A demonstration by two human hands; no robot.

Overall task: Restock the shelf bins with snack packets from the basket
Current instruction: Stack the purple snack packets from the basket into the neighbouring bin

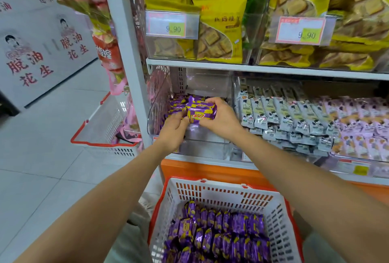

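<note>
Right now I hold a bundle of purple packets [202, 110] between both hands, my left hand [171, 131] pinching its near end and my right hand [221, 118] curled round its right side, just inside the clear bin [155, 102]. A short row of packets [176, 105] already lies at the bin's back left. The basket [210, 195] below is thick with loose packets [221, 239], so I judge the restocking barely begun.

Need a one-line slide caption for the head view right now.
Restocking: left hand and right hand hold purple packets at the clear bin, above the part-full basket.
</note>
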